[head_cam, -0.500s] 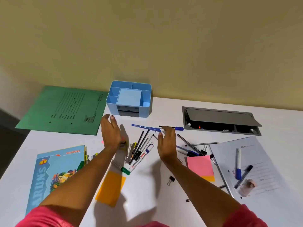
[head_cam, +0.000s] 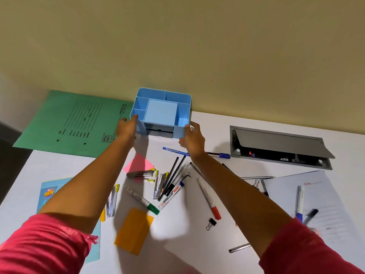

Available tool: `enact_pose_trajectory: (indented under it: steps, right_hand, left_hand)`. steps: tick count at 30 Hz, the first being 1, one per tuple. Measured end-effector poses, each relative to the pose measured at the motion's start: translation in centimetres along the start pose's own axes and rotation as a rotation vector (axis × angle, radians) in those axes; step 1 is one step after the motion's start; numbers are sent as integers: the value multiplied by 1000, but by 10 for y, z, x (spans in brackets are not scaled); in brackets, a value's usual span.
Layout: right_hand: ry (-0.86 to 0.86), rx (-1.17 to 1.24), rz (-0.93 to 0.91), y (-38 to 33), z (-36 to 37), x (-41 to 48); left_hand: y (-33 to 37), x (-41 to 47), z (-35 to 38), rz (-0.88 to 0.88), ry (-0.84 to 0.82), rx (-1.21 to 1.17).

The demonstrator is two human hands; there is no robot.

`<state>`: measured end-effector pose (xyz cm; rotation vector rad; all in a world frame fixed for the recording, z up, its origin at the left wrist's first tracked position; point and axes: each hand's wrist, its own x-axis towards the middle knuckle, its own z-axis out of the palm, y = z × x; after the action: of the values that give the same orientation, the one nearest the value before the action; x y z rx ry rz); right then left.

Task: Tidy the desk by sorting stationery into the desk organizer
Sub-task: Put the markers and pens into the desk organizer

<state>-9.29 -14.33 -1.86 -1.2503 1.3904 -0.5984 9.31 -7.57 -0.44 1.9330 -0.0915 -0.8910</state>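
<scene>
In the head view, the organizer (head_cam: 160,111) is seen just above the middle of the frame, at the far edge of the desk (head_cam: 217,123), close to the wall. It is blue and open-topped, with several compartments round a raised middle block, and a dark drawer front is turned toward the camera. It is flanked by both hands.

The left hand (head_cam: 127,128) is set against its lower left corner. One fingertip is hooked on the rim there and the thumb is raised to the left. This hand is blurred, but the organizer is held by it. The right hand (head_cam: 192,139) is closed round the lower right corner, with the thumb laid on the front edge and the fingers curled against the side wall.

Both arms are stretched forward and nearly straight, converging from the lower corners of the frame. Pink sleeves (head_cam: 39,244) are seen at the bottom.

Below the hands, loose stationery is scattered in the middle of the frame:
- A blue pen (head_cam: 175,151) lies just under the right hand.
- A pink note (head_cam: 139,164) lies beside the left forearm.
- A green marker (head_cam: 142,200) and a red marker (head_cam: 209,198) lie lower down.
- A clip (head_cam: 211,223) is near the red marker's cap.
- An orange note (head_cam: 134,230) lies at lower centre.

A green folder (head_cam: 75,123) lies at the left, just beside the organizer. A grey hatch (head_cam: 280,147) is set into the desk at the right.
</scene>
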Motion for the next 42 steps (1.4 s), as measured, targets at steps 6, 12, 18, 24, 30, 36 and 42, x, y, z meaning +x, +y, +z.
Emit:
enact_pose_trajectory:
  steps: [6, 12, 18, 24, 30, 36, 42]
  right_hand:
    - [-44, -175, -99, 4, 1, 20]
    - [7, -122, -123, 10, 1, 21]
    - [-1, -71, -83, 26, -3, -1]
    - [-45, -36, -112, 40, -12, -28]
    - [255, -391, -237, 64, -47, -17]
    - [245, -756, -265, 90, -86, -2]
    - [208, -895, -362, 98, -98, 3]
  left_hand:
    - [6, 17, 1, -8, -139, -36]
    - [-3, 13, 0, 15, -192, -43]
    - [-29, -4, -12, 44, -207, -72]
    - [-49, -23, -26, 59, -199, -56]
    - [-62, -47, -30, 63, -185, -111]
    - [-79, -57, -39, 63, -170, -100]
    - [-87, -70, -42, 38, -155, -126]
